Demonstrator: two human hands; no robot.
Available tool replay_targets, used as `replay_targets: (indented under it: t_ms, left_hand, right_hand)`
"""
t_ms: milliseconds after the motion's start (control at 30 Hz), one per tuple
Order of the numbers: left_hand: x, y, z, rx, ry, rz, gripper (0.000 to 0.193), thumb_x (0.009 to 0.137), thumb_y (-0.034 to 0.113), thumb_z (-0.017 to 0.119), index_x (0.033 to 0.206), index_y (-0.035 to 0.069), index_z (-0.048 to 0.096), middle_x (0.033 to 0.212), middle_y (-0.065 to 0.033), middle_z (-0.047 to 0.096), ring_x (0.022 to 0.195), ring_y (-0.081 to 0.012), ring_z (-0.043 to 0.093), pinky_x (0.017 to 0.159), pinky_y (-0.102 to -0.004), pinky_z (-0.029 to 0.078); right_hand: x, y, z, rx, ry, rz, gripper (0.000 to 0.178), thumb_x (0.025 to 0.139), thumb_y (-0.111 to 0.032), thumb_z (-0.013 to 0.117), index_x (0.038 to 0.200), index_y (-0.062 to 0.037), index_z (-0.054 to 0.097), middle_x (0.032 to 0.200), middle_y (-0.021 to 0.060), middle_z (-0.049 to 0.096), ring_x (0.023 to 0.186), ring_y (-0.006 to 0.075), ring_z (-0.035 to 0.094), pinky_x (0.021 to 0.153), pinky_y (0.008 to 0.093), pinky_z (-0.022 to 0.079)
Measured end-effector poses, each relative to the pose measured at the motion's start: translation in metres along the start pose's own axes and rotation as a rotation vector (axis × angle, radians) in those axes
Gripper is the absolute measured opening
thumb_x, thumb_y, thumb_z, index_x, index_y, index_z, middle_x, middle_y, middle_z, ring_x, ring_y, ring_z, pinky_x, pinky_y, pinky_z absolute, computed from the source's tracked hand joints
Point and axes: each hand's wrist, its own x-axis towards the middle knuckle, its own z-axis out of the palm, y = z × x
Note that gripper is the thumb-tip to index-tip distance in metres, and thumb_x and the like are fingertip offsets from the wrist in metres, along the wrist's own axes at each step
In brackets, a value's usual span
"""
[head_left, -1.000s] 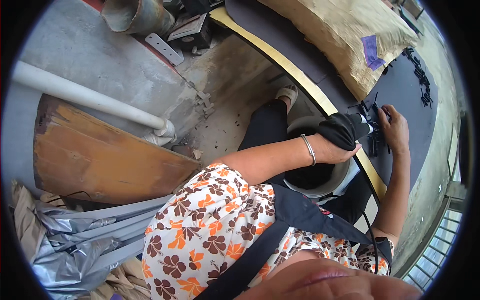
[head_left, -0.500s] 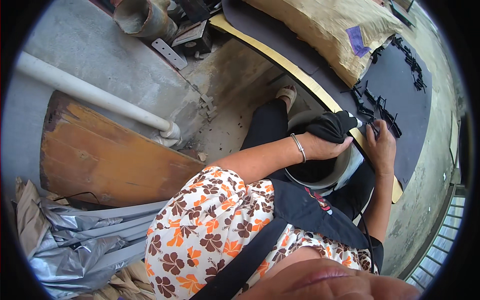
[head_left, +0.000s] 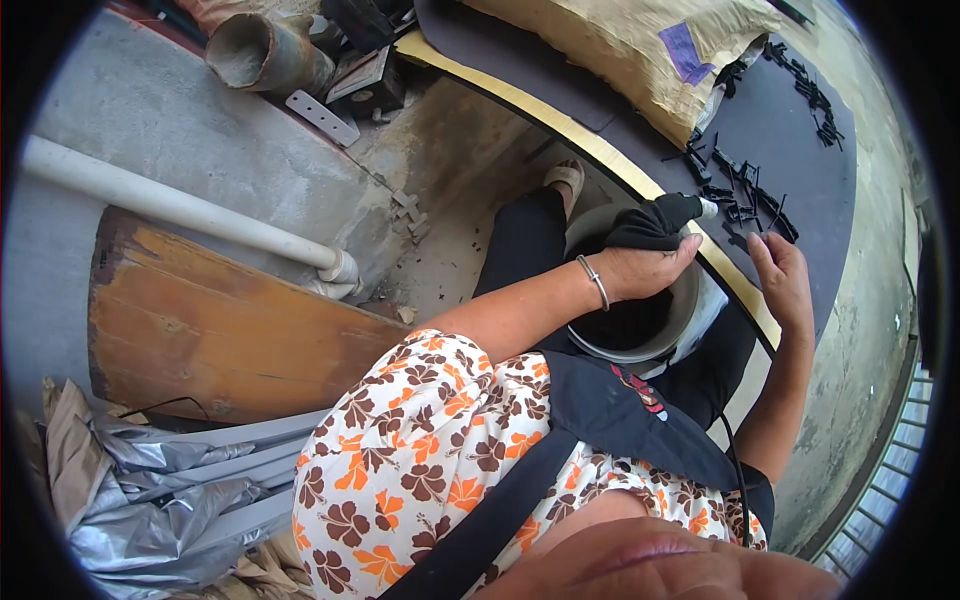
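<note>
Bare at wrist and thumb, my left hand (head_left: 645, 272) is over a grey bucket (head_left: 690, 330) between my legs. Black cloth (head_left: 655, 222) covers its fingers and ends in a white tip (head_left: 709, 208) at the table edge; whether the cloth is worn or held, I cannot tell. At the table's near edge my right hand (head_left: 787, 280) has its fingers curled, with thumb and forefinger close together; anything between them is too small to make out. Beyond it, small black plastic parts (head_left: 752, 190) with thin stems lie on the dark tabletop (head_left: 815, 215).
A large tan paper-wrapped bundle (head_left: 620, 50) with purple tape lies on the table. More black parts (head_left: 812, 95) are at its far right. On my left are a white pipe (head_left: 180, 205), a worn wooden board (head_left: 240, 325) and silver sheeting (head_left: 160, 530).
My right hand has drawn back toward me from the black parts and from my left hand's white tip. The black cloth has shifted slightly up and left.
</note>
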Motion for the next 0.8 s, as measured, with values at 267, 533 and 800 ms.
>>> replay_targets:
  t_ms: [267,533,800]
  left_hand:
    - [0.008,0.015,-0.022,-0.523,-0.592,-0.258,0.044,0.091,0.024,0.053,0.127,0.003,0.04,0.072,-0.0012,0.056,0.063,-0.0079,0.051,0.058,-0.0234,0.044]
    - [0.0,0.025,-0.02,-0.369,-0.285,-0.261,0.028,0.089,0.023,0.046,0.103,0.0,0.054,0.087,-0.0135,0.062,0.076,-0.0216,0.058,0.072,-0.0317,0.046]
    - [-0.007,0.037,-0.018,-0.543,-0.481,-0.314,0.018,0.089,0.016,0.051,0.102,0.003,0.052,0.067,0.0028,0.053,0.056,-0.0047,0.046,0.051,-0.022,0.04]
  right_hand:
    - [-0.024,-0.021,0.026,0.386,-0.312,-0.109,0.032,0.086,-0.028,0.059,0.073,-0.0001,0.05,0.062,-0.0034,0.042,0.058,0.0063,0.036,0.05,0.024,0.031]
    - [-0.043,-0.049,0.041,0.281,0.036,-0.32,0.025,0.078,-0.01,0.067,0.097,-0.0017,0.053,0.07,-0.0019,0.045,0.057,0.0038,0.035,0.049,0.0177,0.032]
    - [-0.044,-0.023,0.065,0.626,0.203,-0.137,0.014,0.082,0.0,0.062,0.081,-0.0036,0.048,0.074,-0.0053,0.044,0.062,0.0008,0.039,0.054,0.0146,0.031]
